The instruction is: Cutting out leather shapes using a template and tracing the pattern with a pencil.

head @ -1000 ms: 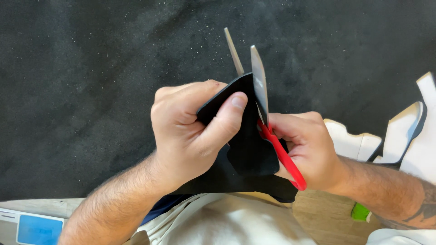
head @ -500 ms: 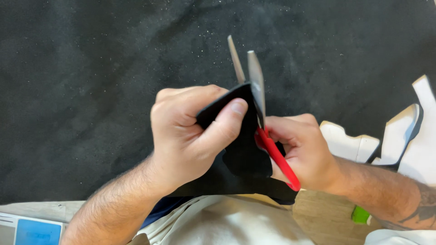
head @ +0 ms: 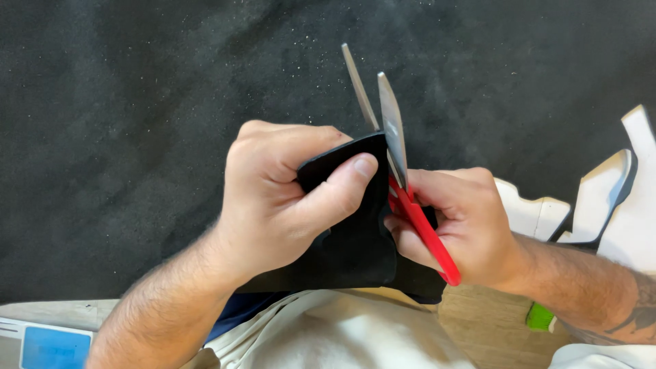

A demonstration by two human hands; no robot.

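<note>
My left hand point(head: 280, 198) pinches a piece of black sheet material point(head: 355, 239), thumb on its upper edge, holding it upright over my lap. My right hand point(head: 458, 225) grips red-handled scissors point(head: 403, 178). The two steel blades point away from me and stand slightly apart, with the black piece's top edge between them. The lower part of the black piece hangs down past both hands.
A large dark speckled mat point(head: 137, 102) covers the surface ahead. White cut-out shapes point(head: 615, 198) with dark edging lie at the right. A small green object point(head: 541, 317) sits on the wooden floor. A blue-and-white device point(head: 41, 345) lies at the bottom left.
The scissor blades have narrowed their gap and sit lower against the black piece. Both hands have shifted slightly down and toward me.
</note>
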